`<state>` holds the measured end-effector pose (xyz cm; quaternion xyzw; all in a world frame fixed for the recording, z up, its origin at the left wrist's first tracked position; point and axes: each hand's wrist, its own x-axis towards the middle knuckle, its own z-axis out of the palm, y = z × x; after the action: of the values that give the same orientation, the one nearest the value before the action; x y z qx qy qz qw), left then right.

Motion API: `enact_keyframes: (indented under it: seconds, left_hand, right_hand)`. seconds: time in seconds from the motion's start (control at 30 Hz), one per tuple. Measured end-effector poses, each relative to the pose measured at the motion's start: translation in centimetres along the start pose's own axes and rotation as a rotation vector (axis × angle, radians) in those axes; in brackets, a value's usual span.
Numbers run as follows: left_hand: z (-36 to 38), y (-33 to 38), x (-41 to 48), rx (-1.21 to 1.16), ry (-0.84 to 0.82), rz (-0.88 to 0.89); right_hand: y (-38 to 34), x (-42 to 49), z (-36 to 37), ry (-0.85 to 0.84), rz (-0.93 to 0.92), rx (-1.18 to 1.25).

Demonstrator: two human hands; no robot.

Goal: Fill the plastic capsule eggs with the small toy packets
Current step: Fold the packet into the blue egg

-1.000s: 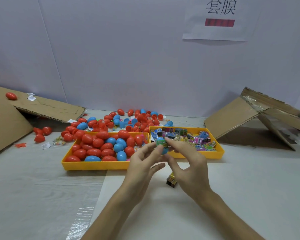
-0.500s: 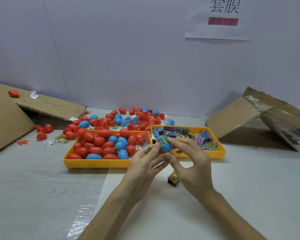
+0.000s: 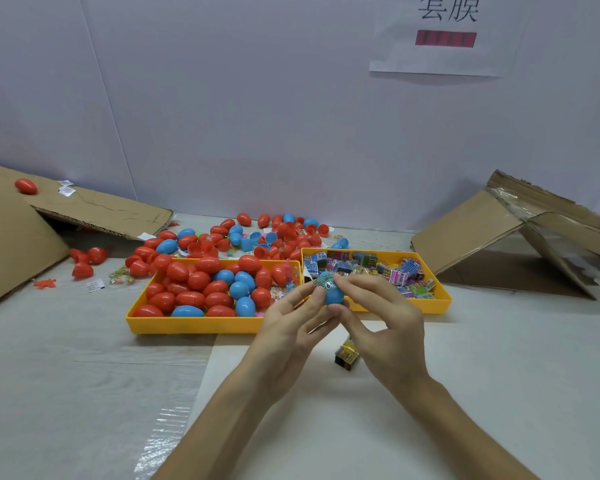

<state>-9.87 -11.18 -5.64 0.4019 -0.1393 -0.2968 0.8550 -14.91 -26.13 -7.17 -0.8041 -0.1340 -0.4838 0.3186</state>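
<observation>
Just beyond the fingers (image 3: pixel 369 289): egg tray (image 3: pixel 194 324) and packet tray (image 3: pixel 442 303) are lying side by side, their walls barring a low forward reach. Farther beyond: loose eggs (image 3: pixel 284 233) are crowding up to the wall (image 3: pixel 257 133). Beneath: a stray packet (image 3: pixel 346 356) is sitting on the worktop (image 3: pixel 499 375). Far out: left cardboard flap (image 3: pixel 14 244) and right cardboard flap (image 3: pixel 465 233) are leaning. Nearer in, both sides: bare worktop is lying open.
</observation>
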Motion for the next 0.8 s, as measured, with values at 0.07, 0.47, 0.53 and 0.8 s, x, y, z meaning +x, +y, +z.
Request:
enact_keyframes:
  seconds: [0.07,0.47,0.53,0.8]
  left_hand:
    - [-0.06,-0.06,0.03,0.003,0.0,0.002]
    - [-0.07,-0.12,0.09,0.036,0.062,0.033]
    - [-0.05,-0.11,0.16,0.065,0.084,0.044]
    - [-0.09,-0.31,0.23,0.173,0.115,0.144]
  right_hand:
    - [0.2,-0.06,-0.01,0.011,-0.01,-0.002]
    - [-0.26,0.14,-0.22,0.005,0.109,0.118]
    - [-0.48,0.18,-0.25,0.014,0.145,0.146]
    - [-0.01,0.17,-0.44,0.041,0.031,-0.02]
